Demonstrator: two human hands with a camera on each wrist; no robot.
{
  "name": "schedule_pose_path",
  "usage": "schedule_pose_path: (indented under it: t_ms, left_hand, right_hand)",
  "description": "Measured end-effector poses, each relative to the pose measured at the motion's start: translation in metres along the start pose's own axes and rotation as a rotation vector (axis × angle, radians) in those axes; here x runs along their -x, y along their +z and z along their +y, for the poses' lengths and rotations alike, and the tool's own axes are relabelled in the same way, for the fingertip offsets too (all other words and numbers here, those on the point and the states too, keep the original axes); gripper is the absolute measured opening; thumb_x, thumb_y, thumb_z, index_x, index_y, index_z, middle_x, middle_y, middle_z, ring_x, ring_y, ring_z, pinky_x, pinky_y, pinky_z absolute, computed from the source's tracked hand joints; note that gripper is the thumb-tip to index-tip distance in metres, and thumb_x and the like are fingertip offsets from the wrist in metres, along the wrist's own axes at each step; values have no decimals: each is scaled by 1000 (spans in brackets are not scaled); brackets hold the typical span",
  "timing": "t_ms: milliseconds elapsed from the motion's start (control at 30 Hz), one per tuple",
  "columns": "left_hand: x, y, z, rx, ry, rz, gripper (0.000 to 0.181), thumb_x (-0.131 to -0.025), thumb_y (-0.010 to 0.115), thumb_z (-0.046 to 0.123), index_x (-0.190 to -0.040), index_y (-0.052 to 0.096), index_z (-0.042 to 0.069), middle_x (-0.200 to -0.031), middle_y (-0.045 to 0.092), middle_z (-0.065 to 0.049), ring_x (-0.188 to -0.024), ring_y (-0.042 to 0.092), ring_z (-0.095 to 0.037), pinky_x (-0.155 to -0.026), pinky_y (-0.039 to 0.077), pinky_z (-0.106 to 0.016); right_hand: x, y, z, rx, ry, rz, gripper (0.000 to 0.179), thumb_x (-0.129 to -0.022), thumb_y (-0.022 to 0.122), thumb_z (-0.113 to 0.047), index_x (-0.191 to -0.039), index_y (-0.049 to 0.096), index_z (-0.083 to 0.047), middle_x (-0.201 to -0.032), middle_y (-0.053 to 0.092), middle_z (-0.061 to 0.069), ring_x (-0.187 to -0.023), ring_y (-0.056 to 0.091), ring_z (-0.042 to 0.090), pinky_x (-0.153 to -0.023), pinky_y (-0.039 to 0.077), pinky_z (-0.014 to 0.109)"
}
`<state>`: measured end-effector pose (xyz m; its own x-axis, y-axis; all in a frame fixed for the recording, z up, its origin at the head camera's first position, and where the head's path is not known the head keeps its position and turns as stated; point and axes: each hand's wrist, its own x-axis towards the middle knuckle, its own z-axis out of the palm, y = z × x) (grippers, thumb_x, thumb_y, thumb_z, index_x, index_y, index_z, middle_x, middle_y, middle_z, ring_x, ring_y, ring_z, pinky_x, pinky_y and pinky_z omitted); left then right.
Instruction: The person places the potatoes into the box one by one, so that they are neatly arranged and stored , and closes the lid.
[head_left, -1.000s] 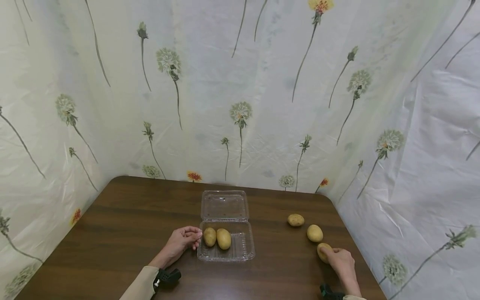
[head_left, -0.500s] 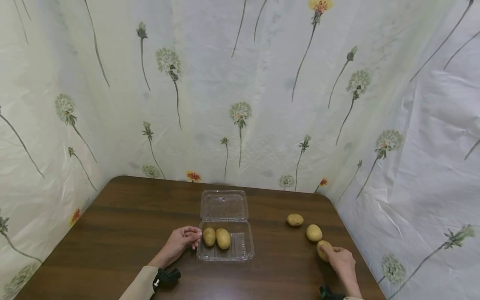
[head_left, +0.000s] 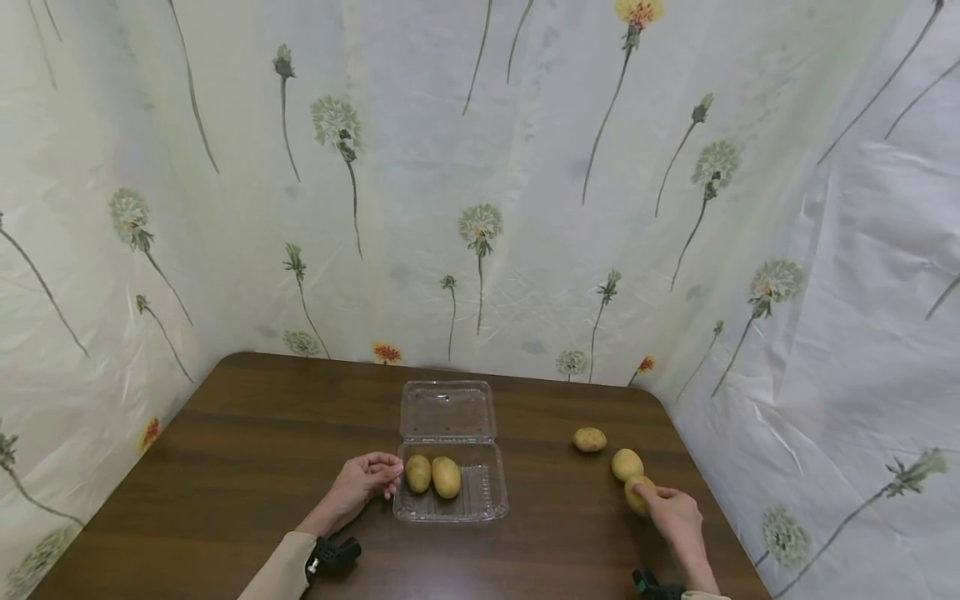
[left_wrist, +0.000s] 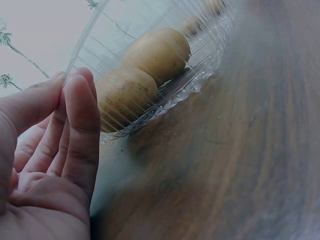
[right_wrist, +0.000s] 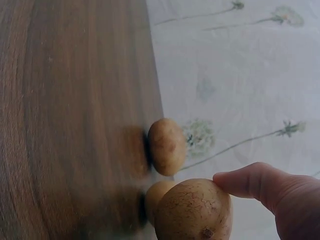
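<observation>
My left hand [head_left: 365, 483] pinches the left rim of a clear plastic clamshell container [head_left: 483, 493] between thumb and fingertips. Its lid [head_left: 447, 410] lies folded back, away from me. Two potatoes [head_left: 446, 477] sit side by side in the left half of the base; in the left wrist view they show through the ribbed wall [left_wrist: 85, 45]. Off to the right, my right hand [head_left: 677, 521] grips a potato [right_wrist: 192, 210], thumb on its near side; the other fingers are mostly hidden. Right behind that one lies another potato [head_left: 627, 464], and a third [head_left: 589, 440] rests farther back.
The brown wooden table [head_left: 300, 417] has rounded far corners. A floral curtain [head_left: 420, 208] hangs right behind its far edge and along both sides. Bare wood lies between the container and the potatoes on the right.
My right hand has shifted slightly left and away from me with its potato, which now overlaps the one behind it in the head view. The left hand and container stay put.
</observation>
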<state>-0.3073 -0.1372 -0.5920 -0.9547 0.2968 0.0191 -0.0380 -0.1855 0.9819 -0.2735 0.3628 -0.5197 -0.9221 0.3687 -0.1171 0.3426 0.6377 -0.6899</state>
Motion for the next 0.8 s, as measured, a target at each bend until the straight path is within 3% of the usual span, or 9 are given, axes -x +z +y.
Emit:
schedule_pose_path:
  t_ms: [133,600,700,800]
  left_hand:
    - [-1,-1,-1,5,6,0,27,-94,63,11,-109,55,-9,-78,65,3,-66,62,-6,-59,52,-20]
    - [1,0,1,6,6,-4,30,-94,63,11,-111,53,-11,-78,65,3,-66,62,-7,-60,52,-21]
    - [0,0,1,9,6,-1,30,-94,63,11,-111,53,-11,-78,66,3,-66,62,-6,-59,52,-20]
    - [1,0,1,9,2,3,31,-94,63,12,-111,53,-12,-78,66,3,-66,62,-6,-59,52,-20]
  right_hand:
    - [0,2,-4,0,5,-14,84,-85,58,-65,-127,56,8,-130,53,31,-115,51,45,-89,45,55]
    - [5,11,-22,13,-26,-31,79,-85,61,-61,-125,57,7,-124,57,30,-108,56,39,-81,49,47]
    - [6,14,-26,20,-38,-31,74,-85,61,-61,-116,61,6,-112,61,28,-98,57,35,-73,48,41]
    - [7,17,-29,25,-57,-27,73,-85,62,-61,-114,61,6,-111,61,27,-96,57,33,-71,47,38]
